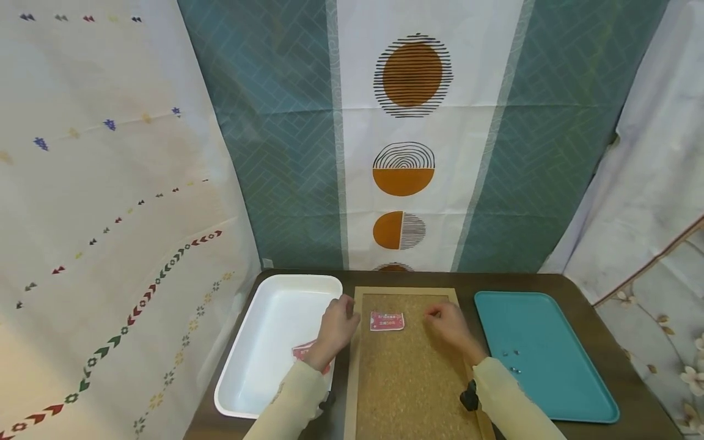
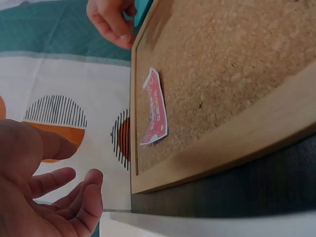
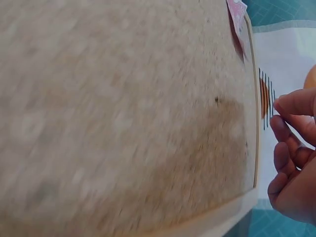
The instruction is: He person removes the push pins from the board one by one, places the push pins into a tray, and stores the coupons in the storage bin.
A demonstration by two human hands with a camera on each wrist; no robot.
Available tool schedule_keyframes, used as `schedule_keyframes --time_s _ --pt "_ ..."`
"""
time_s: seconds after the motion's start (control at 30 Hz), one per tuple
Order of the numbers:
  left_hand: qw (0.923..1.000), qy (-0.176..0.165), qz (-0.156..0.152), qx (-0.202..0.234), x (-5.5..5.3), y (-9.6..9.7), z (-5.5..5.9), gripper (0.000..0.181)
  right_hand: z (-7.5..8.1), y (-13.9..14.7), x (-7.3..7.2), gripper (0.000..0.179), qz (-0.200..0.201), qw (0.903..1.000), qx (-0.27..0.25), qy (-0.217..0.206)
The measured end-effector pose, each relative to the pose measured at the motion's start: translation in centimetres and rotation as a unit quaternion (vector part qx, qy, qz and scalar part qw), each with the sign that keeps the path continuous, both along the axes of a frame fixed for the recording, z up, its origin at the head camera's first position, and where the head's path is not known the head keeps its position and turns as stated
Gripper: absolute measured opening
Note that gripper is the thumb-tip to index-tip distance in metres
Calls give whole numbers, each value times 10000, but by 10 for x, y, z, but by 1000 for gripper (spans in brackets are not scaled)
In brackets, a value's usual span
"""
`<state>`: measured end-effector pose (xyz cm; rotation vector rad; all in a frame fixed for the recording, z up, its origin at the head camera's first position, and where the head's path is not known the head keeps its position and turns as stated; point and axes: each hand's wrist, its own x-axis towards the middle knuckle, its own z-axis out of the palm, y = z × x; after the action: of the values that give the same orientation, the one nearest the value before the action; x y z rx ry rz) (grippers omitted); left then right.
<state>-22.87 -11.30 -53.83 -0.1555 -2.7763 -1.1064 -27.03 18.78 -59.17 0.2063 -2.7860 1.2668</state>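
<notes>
A pink-and-white printed paper slip (image 1: 387, 321) lies near the far end of a wood-framed cork board (image 1: 404, 391); in the left wrist view its ends curl up from the cork. My left hand (image 1: 337, 324) hovers between the board's left edge and the white tray, its thumb and fingers apart with nothing between them. Over the right part of the board, beside the slip, is my right hand (image 1: 450, 327). In the right wrist view its thumb and forefinger tips (image 3: 279, 126) come close together, the other fingers curled; anything small between them cannot be made out.
At left stands a white tray (image 1: 264, 293) with more pink slips (image 1: 302, 349), partly covered by my left forearm. A teal tray (image 1: 555, 342) at right holds several small shiny metal pieces (image 1: 515, 370). A patterned curtain (image 1: 264, 153) hangs behind the dark table (image 1: 632, 391).
</notes>
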Motion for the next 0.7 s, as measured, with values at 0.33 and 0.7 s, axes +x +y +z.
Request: schedule_keyframes --time_s 0.33,0.7 --pt "9990 -447 -33 64 -7 16 -4 32 2 -22 -7 11 252 9993 -58 258" --pt "9963 -800 -93 295 -20 25 -11 33 3 -45 -16 9 353 9993 -55 -73"
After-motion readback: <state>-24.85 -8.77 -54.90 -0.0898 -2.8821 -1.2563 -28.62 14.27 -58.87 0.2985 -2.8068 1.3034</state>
